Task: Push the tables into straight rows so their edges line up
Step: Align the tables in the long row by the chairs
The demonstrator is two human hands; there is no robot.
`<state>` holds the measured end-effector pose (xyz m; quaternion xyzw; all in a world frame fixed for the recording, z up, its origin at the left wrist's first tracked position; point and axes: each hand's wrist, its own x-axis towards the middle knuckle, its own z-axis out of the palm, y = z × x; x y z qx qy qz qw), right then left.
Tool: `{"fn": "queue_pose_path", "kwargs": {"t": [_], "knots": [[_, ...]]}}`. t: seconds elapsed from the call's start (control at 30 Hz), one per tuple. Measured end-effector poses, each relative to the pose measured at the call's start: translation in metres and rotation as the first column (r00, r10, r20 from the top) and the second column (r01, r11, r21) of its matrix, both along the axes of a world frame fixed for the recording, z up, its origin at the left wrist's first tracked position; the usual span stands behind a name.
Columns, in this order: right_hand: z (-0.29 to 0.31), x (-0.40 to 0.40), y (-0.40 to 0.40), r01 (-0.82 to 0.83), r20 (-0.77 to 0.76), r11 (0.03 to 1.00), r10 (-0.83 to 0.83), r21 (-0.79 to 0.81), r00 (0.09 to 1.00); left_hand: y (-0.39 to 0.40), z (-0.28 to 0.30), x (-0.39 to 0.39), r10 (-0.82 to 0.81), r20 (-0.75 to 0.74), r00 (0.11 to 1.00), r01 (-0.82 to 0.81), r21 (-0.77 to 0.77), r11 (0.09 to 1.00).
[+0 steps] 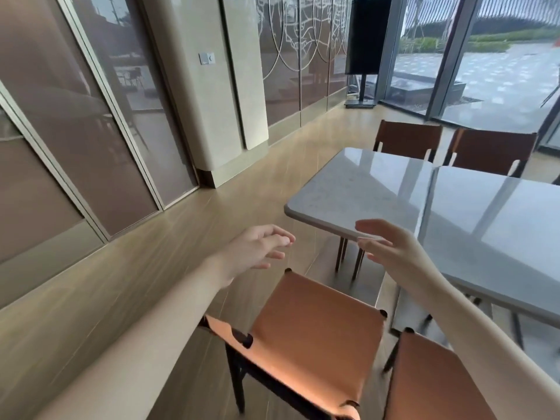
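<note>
Head view: shows both hands out in front, neither gripping anything. Left hand hangs over bare floor with fingers spread and loosely bent, just short of the near corner of the left table. Right hand lies palm inward, fingers straight, at the near edge of that table; touching or a hair off, cannot tell through the blur.

Second table sits flush against the far side of the first, beyond the right hand, near edges looking roughly in line, though lens bend makes that hard to trust.

Best done, by this reading: set both palms flat on the near edge, one toward each corner, and push evenly so the top slides without twisting. Worth sighting along the seam between the tops before stopping.

Orange chair stands directly below both wrists, a second chair under the right forearm; likely to catch legs if leaning in. Two brown chairs wait opposite.
</note>
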<state>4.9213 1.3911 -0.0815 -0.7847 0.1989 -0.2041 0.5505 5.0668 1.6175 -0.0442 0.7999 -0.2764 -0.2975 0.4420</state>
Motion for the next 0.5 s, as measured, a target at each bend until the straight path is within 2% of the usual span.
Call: {"fn": "queue_pose_path", "kwargs": {"t": [0.2, 0.27, 0.3, 0.37, 0.43, 0.5], "knots": [[-0.034, 0.069, -0.053, 0.077, -0.055, 0.997, -0.078, -0.026, 0.995, -0.074, -0.019, 0.072, -0.067, 0.056, 0.996, 0.061, 0.106, 0.992], [-0.049, 0.079, -0.065, 0.093, -0.085, 0.995, -0.095, -0.021, 0.992, -0.093, -0.038, 0.090, -0.129, 0.173, 0.976, 0.090, 0.217, 0.972], [-0.058, 0.081, -0.069, 0.094, -0.108, 0.995, -0.096, -0.023, 0.989, -0.102, -0.050, 0.097, -0.219, 0.300, 0.929, 0.108, 0.344, 0.933], [-0.077, 0.081, -0.079, 0.100, -0.173, 0.994, -0.105, -0.034, 0.979, -0.119, -0.075, 0.110, -0.449, 0.475, 0.757, 0.121, 0.574, 0.810], [-0.097, 0.078, -0.087, 0.124, -0.246, 0.988, -0.143, -0.093, 0.959, -0.135, -0.100, 0.120, -0.583, 0.489, 0.649, 0.149, 0.669, 0.728], [-0.118, 0.072, -0.094, 0.121, -0.323, 0.978, -0.172, -0.173, 0.930, -0.149, -0.124, 0.130, -0.640, 0.464, 0.613, 0.180, 0.706, 0.685]]}}
